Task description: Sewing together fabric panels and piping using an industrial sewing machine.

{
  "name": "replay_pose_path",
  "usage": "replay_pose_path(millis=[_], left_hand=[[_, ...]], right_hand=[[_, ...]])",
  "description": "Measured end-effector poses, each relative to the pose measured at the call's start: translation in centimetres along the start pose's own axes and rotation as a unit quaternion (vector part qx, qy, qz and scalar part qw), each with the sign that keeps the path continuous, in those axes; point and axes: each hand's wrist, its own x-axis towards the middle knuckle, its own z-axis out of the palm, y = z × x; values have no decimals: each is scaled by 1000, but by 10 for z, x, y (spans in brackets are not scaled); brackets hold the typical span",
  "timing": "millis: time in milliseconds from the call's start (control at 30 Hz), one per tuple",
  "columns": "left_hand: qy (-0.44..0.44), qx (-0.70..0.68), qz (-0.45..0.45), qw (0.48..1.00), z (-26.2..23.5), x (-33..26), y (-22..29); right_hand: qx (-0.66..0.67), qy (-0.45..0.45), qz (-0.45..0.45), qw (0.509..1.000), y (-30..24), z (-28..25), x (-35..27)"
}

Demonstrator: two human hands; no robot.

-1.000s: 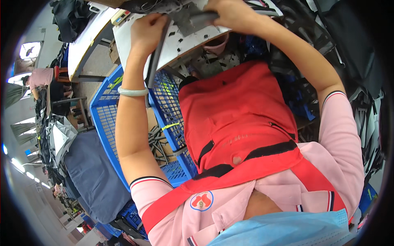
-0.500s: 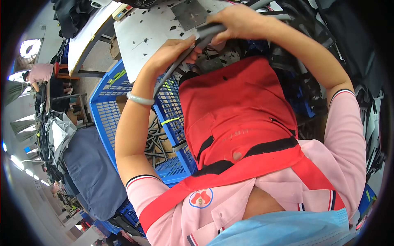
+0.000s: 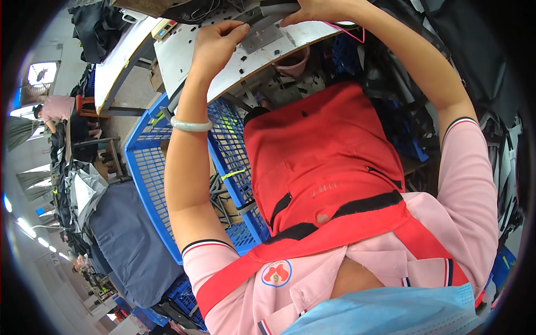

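Over a white table point(image 3: 178, 53), the right hand point(image 3: 325, 10) is partly cropped, its grip beyond telling; the left hand point(image 3: 215, 49), thumb closed to finger, pinches a grey strip point(image 3: 268, 21), long axis slanting up rightward between them; dark scraps point(image 3: 242, 71) lie below

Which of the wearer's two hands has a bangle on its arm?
The left hand: a pale bangle circles that forearm, whereas the visible forearm behind the right hand is bare.

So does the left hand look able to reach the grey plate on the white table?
Probably yes: the left hand is close beside the grey plate, whose near part looks uncovered.
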Motion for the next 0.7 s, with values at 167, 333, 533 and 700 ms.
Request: replay_pose_path(millis=[167,333,533,700], left_hand=[[9,-8,-44,999,0,15,-9],[12,-49,-10,999,-5,26,-18],[40,-57,-7,998,-6,39,-27],[83,43,36,995,-6,21,-25]], right_hand=[[-20,-9,20,1000,6,1,16],[46,5,-40,998,15,-6,17],[8,10,13,1000,17,0,33],[20,46,45,998,4,16,15]])
